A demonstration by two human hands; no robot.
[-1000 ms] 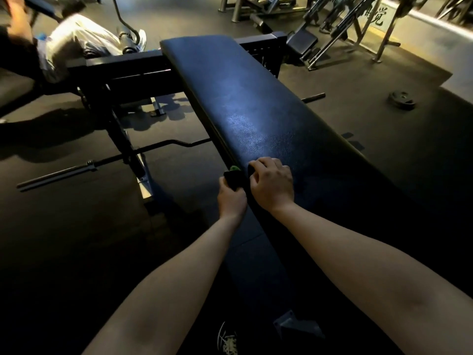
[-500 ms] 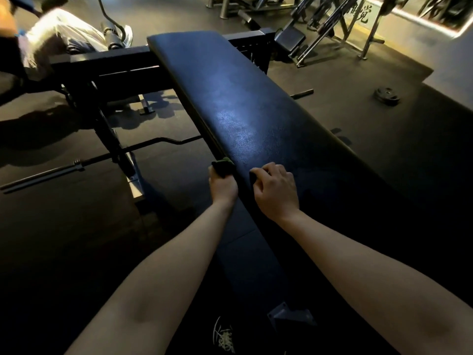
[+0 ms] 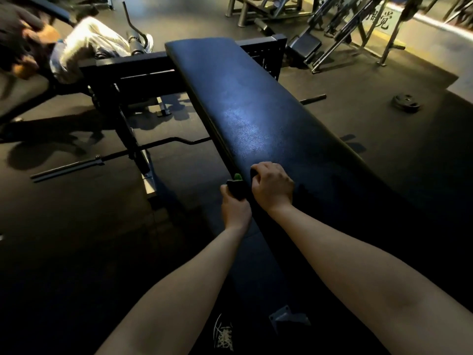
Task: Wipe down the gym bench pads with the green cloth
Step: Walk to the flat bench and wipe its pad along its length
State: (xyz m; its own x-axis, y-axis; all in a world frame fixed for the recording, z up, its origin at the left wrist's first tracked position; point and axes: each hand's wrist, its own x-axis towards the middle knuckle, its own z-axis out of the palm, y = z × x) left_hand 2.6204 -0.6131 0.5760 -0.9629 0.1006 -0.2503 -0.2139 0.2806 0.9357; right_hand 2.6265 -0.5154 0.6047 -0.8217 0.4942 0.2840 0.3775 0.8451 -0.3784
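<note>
A long black bench pad (image 3: 245,119) runs from the far middle down to the lower right. My left hand (image 3: 234,208) grips the green cloth (image 3: 236,187) against the pad's left side edge; the cloth looks dark, with only a small bright green tip showing. My right hand (image 3: 272,187) rests on the pad's top near that edge, just right of the cloth, with its fingers curled over the rim. Both forearms reach in from the bottom of the view.
A curl bar (image 3: 107,157) lies on the floor under the bench frame (image 3: 128,73). Another person (image 3: 84,47) sits on equipment at the far left. A weight plate (image 3: 407,102) lies on the floor at right. Racks (image 3: 345,29) stand behind.
My left hand with the cloth slid a little along the pad's side edge and back. My right hand stayed on the pad. The view shifted slightly.
</note>
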